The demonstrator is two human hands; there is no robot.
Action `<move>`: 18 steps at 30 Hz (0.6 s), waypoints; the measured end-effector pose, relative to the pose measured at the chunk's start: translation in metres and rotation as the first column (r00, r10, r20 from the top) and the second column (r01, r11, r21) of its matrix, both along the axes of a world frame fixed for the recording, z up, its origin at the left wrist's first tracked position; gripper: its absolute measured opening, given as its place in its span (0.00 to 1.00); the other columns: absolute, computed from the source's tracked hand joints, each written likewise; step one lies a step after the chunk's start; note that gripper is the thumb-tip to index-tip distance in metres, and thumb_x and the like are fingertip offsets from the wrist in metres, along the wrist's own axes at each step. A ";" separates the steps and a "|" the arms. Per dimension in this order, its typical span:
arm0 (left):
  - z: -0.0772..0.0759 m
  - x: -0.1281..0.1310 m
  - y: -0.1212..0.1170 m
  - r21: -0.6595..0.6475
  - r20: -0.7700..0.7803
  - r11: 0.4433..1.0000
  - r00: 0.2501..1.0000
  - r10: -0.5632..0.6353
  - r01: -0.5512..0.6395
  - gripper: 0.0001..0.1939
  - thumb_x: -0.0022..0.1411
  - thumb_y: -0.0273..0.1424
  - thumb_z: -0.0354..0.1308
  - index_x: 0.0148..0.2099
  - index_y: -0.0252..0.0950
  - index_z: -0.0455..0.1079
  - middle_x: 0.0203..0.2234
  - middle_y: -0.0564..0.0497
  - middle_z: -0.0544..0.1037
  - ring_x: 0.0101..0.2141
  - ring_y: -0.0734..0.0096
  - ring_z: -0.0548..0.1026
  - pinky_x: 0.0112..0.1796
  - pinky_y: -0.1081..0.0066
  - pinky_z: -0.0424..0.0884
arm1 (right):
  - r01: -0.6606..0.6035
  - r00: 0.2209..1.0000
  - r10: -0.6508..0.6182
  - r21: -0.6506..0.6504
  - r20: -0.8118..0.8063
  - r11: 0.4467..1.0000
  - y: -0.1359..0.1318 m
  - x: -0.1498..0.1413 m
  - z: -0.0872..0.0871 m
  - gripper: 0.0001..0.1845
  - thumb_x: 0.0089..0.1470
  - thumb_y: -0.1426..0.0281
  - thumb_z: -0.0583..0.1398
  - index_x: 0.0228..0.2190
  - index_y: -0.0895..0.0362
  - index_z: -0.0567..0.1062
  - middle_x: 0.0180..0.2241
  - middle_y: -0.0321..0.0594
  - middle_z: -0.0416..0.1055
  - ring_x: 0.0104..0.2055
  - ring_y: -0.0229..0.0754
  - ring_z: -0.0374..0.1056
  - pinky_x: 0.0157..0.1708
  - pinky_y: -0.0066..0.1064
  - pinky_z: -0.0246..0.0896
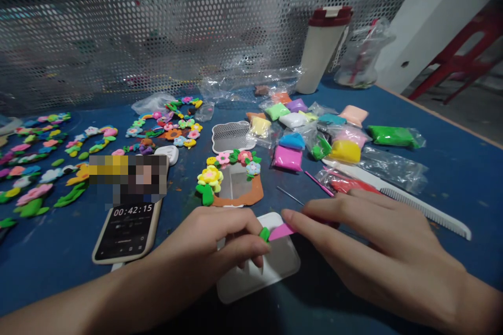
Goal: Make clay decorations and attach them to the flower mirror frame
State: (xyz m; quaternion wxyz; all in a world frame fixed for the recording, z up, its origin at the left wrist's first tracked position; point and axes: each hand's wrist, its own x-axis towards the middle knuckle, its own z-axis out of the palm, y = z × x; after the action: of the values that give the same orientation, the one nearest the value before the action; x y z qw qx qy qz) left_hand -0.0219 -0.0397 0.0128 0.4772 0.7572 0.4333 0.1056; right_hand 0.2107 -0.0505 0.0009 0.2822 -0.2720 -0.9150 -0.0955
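Observation:
Between the thumb and forefinger of my left hand (231, 243) is a small green clay piece (265, 234). My right hand (365, 246) is closed on a pink flat-bladed clay tool (281, 231), its tip touching the green clay or right beside it. Under both lies a white plastic lid (271, 272), partly covered by my left hand. Just beyond stands a small mirror frame (239, 200) covered in brown clay, with clay flowers and leaves on its left and top. A thin metal needle tool (290, 195) lies near my right fingers.
Bagged clay (288, 158) in several colours lies behind my right hand, near a white comb (428, 213). A phone (126, 235) showing a timer is at left, by several flower-decorated clay pieces (92, 138). A second mirror (233, 136) and a tumbler (322, 52) are farther back.

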 end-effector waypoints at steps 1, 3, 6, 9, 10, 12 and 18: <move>0.000 0.000 0.000 0.002 -0.001 1.000 1.000 0.002 -0.002 0.16 0.64 0.40 0.51 0.28 0.37 0.70 0.22 0.58 0.72 0.28 0.76 0.71 0.29 0.80 0.62 | -0.008 1.000 0.008 -0.001 0.006 1.000 0.000 0.000 0.000 0.13 0.58 0.79 0.52 0.42 0.61 0.73 0.30 0.41 0.74 0.27 0.37 0.64 0.22 0.31 0.53; -0.002 0.000 -0.001 0.007 -0.001 1.000 1.000 0.006 -0.006 0.16 0.64 0.40 0.51 0.28 0.37 0.70 0.23 0.58 0.73 0.27 0.77 0.71 0.29 0.80 0.62 | -0.005 1.000 0.005 0.010 0.009 1.000 -0.001 0.000 0.001 0.14 0.58 0.79 0.51 0.42 0.61 0.73 0.30 0.41 0.73 0.28 0.37 0.64 0.23 0.31 0.52; -0.004 -0.001 -0.001 0.030 0.008 1.000 1.000 -0.001 0.001 0.16 0.64 0.39 0.52 0.28 0.37 0.70 0.24 0.58 0.73 0.27 0.78 0.71 0.29 0.80 0.62 | 0.009 1.000 -0.009 0.038 0.002 0.999 -0.001 0.000 0.000 0.14 0.58 0.80 0.51 0.42 0.61 0.73 0.30 0.40 0.73 0.28 0.36 0.63 0.23 0.30 0.52; -0.005 -0.001 -0.001 0.031 0.014 0.999 1.000 -0.011 0.010 0.15 0.64 0.39 0.52 0.29 0.37 0.70 0.24 0.58 0.73 0.27 0.79 0.71 0.29 0.80 0.62 | 0.001 1.000 -0.001 0.050 0.000 0.999 -0.002 0.000 -0.001 0.14 0.58 0.80 0.50 0.41 0.62 0.74 0.30 0.40 0.73 0.28 0.36 0.63 0.23 0.30 0.52; -0.005 -0.001 -0.001 0.026 0.014 1.000 1.000 -0.012 0.011 0.15 0.64 0.40 0.51 0.29 0.37 0.70 0.24 0.59 0.73 0.27 0.79 0.71 0.29 0.80 0.62 | -0.002 1.000 0.002 0.053 0.002 0.999 -0.002 0.000 0.000 0.15 0.58 0.81 0.50 0.41 0.62 0.74 0.30 0.40 0.73 0.28 0.36 0.63 0.23 0.30 0.52; -0.004 -0.001 -0.001 0.032 0.011 0.999 1.000 -0.006 0.006 0.16 0.64 0.40 0.51 0.29 0.37 0.70 0.23 0.59 0.73 0.27 0.79 0.70 0.29 0.81 0.62 | -0.005 1.000 0.004 0.059 0.012 0.998 -0.002 -0.001 0.002 0.16 0.59 0.81 0.49 0.41 0.62 0.74 0.30 0.41 0.74 0.28 0.36 0.64 0.23 0.30 0.53; -0.002 0.001 -0.001 0.057 -0.006 0.998 1.000 0.003 -0.003 0.17 0.64 0.41 0.51 0.28 0.37 0.69 0.23 0.59 0.72 0.26 0.79 0.69 0.28 0.81 0.61 | -0.016 0.999 0.013 0.070 0.036 0.997 -0.001 -0.002 0.009 0.19 0.61 0.79 0.45 0.40 0.63 0.75 0.29 0.42 0.75 0.27 0.37 0.66 0.22 0.32 0.56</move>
State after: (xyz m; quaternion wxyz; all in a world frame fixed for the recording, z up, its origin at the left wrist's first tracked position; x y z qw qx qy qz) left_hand -0.0207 -0.0408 0.0104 0.4541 0.7700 0.4328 0.1164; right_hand 0.2082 -0.0517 0.0095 0.2762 -0.2534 -0.9179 -0.1305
